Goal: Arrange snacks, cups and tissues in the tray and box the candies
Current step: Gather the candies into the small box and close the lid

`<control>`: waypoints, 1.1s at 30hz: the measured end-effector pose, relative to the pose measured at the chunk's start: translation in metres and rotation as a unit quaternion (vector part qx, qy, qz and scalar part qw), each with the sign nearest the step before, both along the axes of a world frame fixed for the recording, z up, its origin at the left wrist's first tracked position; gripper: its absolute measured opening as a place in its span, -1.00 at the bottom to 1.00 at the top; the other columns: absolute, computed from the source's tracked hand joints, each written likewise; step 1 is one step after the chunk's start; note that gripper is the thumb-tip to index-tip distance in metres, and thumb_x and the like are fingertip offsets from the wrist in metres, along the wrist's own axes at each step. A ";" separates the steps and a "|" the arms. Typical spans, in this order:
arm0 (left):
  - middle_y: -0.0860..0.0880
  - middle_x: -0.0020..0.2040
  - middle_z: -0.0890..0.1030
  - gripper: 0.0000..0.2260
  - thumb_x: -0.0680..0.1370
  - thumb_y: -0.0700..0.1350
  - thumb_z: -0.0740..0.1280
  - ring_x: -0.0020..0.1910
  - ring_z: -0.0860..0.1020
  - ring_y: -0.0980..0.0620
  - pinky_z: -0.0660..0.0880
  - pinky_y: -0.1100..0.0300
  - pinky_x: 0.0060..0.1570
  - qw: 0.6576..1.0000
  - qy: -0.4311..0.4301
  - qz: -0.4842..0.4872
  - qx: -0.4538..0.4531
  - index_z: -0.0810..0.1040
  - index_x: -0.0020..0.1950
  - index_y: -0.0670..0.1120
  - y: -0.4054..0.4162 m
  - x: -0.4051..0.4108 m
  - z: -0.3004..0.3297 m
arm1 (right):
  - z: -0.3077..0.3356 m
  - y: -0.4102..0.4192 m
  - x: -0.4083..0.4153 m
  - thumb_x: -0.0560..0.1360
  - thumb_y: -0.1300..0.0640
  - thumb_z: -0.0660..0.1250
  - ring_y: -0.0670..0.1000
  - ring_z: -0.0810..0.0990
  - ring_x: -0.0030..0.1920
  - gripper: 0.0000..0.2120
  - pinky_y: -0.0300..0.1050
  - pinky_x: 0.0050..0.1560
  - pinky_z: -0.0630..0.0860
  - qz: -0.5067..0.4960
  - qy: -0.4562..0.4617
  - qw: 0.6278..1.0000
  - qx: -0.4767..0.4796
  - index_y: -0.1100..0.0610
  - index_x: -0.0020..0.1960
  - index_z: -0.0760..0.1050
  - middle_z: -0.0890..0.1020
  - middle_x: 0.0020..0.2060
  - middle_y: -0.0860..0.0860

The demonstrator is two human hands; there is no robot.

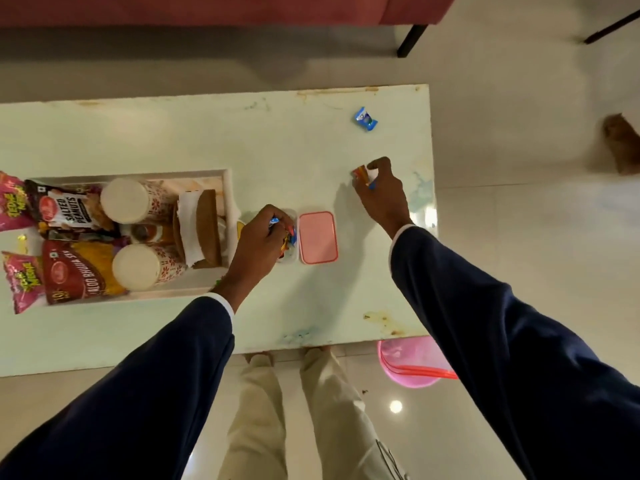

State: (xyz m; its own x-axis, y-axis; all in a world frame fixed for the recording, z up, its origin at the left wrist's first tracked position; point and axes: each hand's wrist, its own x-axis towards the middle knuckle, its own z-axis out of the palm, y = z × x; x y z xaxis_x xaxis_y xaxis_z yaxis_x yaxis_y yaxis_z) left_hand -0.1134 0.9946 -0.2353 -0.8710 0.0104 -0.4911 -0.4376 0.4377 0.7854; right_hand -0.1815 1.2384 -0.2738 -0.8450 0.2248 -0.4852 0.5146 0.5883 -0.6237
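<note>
Candy box [290,213]: small clear tub, mid-table near the front edge, just right of the tray [227,181]. Left hand [263,233] sits over it, fingers curled round several wrapped candies, presumably to drop them in. Pink lid [318,237] lies flat beside the box, off so filling stays unobstructed. Right hand [379,188] pinches candies picked up near the table's right edge. One blue candy [365,118] remains loose toward the far right corner. Tray already holds snack packets, two cups [126,200] and tissues [188,233].
</note>
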 end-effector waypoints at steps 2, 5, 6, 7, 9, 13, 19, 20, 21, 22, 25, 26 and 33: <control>0.18 -0.17 0.61 -0.82 0.60 -0.35 0.13 -0.20 0.56 0.33 0.44 0.46 -0.21 1.000 -0.003 0.007 0.001 0.50 0.01 -0.16 -0.006 -0.001 -0.003 | -0.010 -0.007 -0.010 0.54 -0.03 0.33 0.08 0.56 -0.13 -0.66 -0.10 -0.16 0.44 0.031 -0.002 0.999 0.031 0.10 0.20 0.33 0.61 -0.06 0.02; 0.03 -0.10 0.55 -0.82 0.62 -0.36 0.12 -0.16 0.56 0.27 0.42 0.48 -0.23 1.000 -0.019 -0.001 -0.017 0.42 0.11 -0.14 -0.013 0.000 -0.008 | -0.018 -0.013 -0.018 0.58 0.02 0.27 0.18 0.59 -0.11 -0.75 -0.03 -0.15 0.49 0.041 -0.018 0.996 0.077 0.12 0.15 0.32 0.63 -0.07 0.08; 0.00 -0.10 0.53 -0.82 0.62 -0.36 0.13 -0.17 0.55 0.19 0.43 0.46 -0.25 0.999 -0.029 -0.009 -0.027 0.39 0.14 -0.13 -0.015 0.000 -0.009 | -0.020 -0.014 -0.019 0.59 0.01 0.24 0.20 0.59 -0.12 -0.76 -0.01 -0.16 0.48 0.048 -0.025 0.994 0.091 0.13 0.14 0.31 0.61 -0.10 0.08; 0.01 -0.11 0.52 -0.80 0.62 -0.37 0.14 -0.18 0.54 0.15 0.44 0.46 -0.28 0.998 -0.038 -0.017 -0.040 0.38 0.17 -0.12 -0.018 0.001 -0.010 | -0.020 -0.015 -0.019 0.60 -0.01 0.21 0.21 0.59 -0.13 -0.75 0.00 -0.17 0.45 0.065 -0.034 0.991 0.113 0.14 0.13 0.30 0.59 -0.12 0.09; 0.07 -0.10 0.50 -0.74 0.61 -0.38 0.18 -0.16 0.54 0.15 0.44 0.50 -0.32 0.997 -0.045 -0.031 -0.062 0.37 0.25 -0.13 -0.022 0.004 -0.011 | -0.019 -0.015 -0.015 0.63 -0.02 0.14 0.25 0.60 -0.10 -0.73 0.01 -0.18 0.43 0.102 -0.051 0.981 0.157 0.17 0.15 0.30 0.61 -0.08 0.15; -0.04 0.07 0.64 -0.76 0.67 -0.29 0.21 -0.12 0.59 0.23 0.58 0.34 -0.13 0.994 -0.002 -0.042 -0.098 0.45 0.32 -0.11 -0.033 0.011 -0.007 | -0.001 -0.018 -0.006 0.63 0.02 0.19 0.07 0.57 -0.17 -0.79 -0.12 -0.21 0.42 0.023 -0.062 0.998 -0.014 0.17 0.12 0.38 0.64 -0.09 0.09; -0.14 0.10 0.59 -0.78 0.63 -0.17 0.36 -0.06 0.67 -0.12 0.64 -0.07 -0.03 0.989 0.077 -0.035 -0.121 0.63 0.25 -0.22 -0.039 0.019 -0.002 | 0.049 -0.080 0.035 0.61 0.23 0.24 -0.05 0.46 -0.31 -0.87 -0.20 -0.36 0.40 0.045 -0.069 0.974 -0.209 0.04 -0.07 0.40 0.56 -0.21 -0.01; -0.14 0.09 0.55 -0.76 0.63 -0.14 0.38 -0.10 0.66 -0.12 0.63 -0.04 -0.06 0.989 0.072 -0.034 -0.128 0.64 0.25 -0.21 -0.040 0.019 -0.002 | 0.052 -0.094 0.044 0.61 0.24 0.25 -0.04 0.48 -0.29 -0.89 -0.21 -0.35 0.42 0.059 -0.077 0.975 -0.201 0.07 -0.06 0.41 0.54 -0.21 -0.01; -0.14 0.08 0.54 -0.75 0.62 -0.11 0.39 -0.14 0.65 -0.11 0.61 0.01 -0.10 0.989 0.060 -0.033 -0.133 0.64 0.24 -0.20 -0.039 0.019 -0.002 | 0.054 -0.105 0.052 0.61 0.24 0.26 -0.02 0.50 -0.26 -0.93 -0.21 -0.33 0.45 0.071 -0.082 0.976 -0.191 0.11 -0.03 0.42 0.54 -0.22 -0.01; -0.14 0.07 0.54 -0.74 0.62 -0.08 0.40 -0.18 0.64 -0.09 0.58 0.08 -0.14 0.988 0.049 -0.036 -0.139 0.64 0.24 -0.18 -0.038 0.019 -0.002 | 0.056 -0.116 0.059 0.61 0.25 0.26 -0.01 0.52 -0.25 -0.96 -0.19 -0.31 0.47 0.074 -0.083 0.977 -0.181 0.14 0.00 0.43 0.53 -0.23 -0.02; -0.10 0.05 0.58 -0.70 0.57 -0.07 0.46 -0.21 0.62 -0.01 0.44 0.27 -0.31 0.991 0.027 -0.034 -0.123 0.61 0.27 -0.11 -0.031 0.019 -0.003 | 0.058 -0.135 0.072 0.58 0.28 0.31 -0.02 0.57 -0.24 -0.89 -0.21 -0.29 0.53 0.072 -0.063 0.986 -0.140 0.14 0.07 0.43 0.53 -0.21 -0.09; -0.08 0.07 0.58 -0.67 0.56 -0.08 0.48 -0.19 0.64 -0.01 0.42 0.29 -0.35 0.994 0.019 -0.026 -0.108 0.58 0.30 -0.10 -0.030 0.020 -0.003 | 0.059 -0.139 0.073 0.57 0.29 0.33 -0.02 0.58 -0.20 -0.85 -0.23 -0.27 0.55 0.076 -0.055 0.988 -0.126 0.14 0.09 0.44 0.54 -0.18 -0.09; 0.02 -0.09 0.53 -0.68 0.54 -0.16 0.49 -0.21 0.55 0.12 0.39 0.42 -0.40 0.992 0.040 0.005 -0.118 0.51 0.25 -0.04 -0.035 0.022 -0.001 | 0.067 -0.137 0.068 0.47 0.33 0.32 -0.03 0.55 -0.30 -0.75 -0.33 -0.45 0.39 0.099 -0.027 0.991 -0.081 0.18 0.13 0.54 0.53 -0.19 -0.09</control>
